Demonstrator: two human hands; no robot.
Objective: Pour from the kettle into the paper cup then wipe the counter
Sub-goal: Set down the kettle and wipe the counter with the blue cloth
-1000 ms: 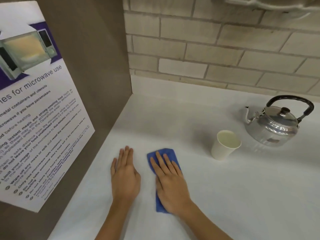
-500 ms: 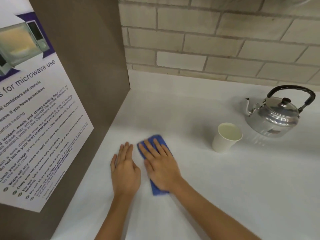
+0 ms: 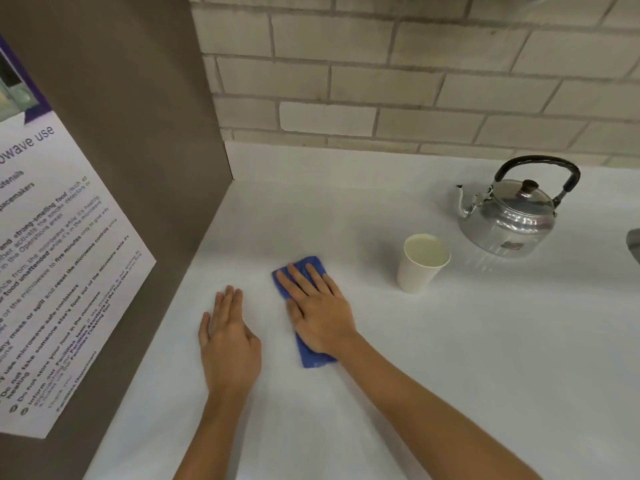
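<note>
Head camera, looking down: nearest to us, two bare forearms reach out over the plain white counter [image 3: 450,341]. Our left hand [image 3: 228,337] lies flat, palm down, on the bare counter, its four fingers pressed together and the thumb held a little apart; it grips nothing. Just beside it, our right hand [image 3: 317,306] lies flat on top of the folded blue textured cloth [image 3: 313,358], fingers slightly spread and straight, pressing down on the cloth rather than pinching it. The cloth lies long and narrow on the counter, showing beyond the fingertips and behind the heel of the hand.

Farther out and to the right, well apart from the cloth, the white paper cup [image 3: 420,268] stands upright with pale liquid inside. Just beyond it, near but not touching, the shiny round metal kettle [image 3: 510,223] with a black arched handle sits upright, lid on, spout pointing left.

On the left, a brown vertical panel [image 3: 138,150] carries a white printed microwave notice [image 3: 59,289]. Behind everything rises the pale brick wall [image 3: 415,71].
</note>
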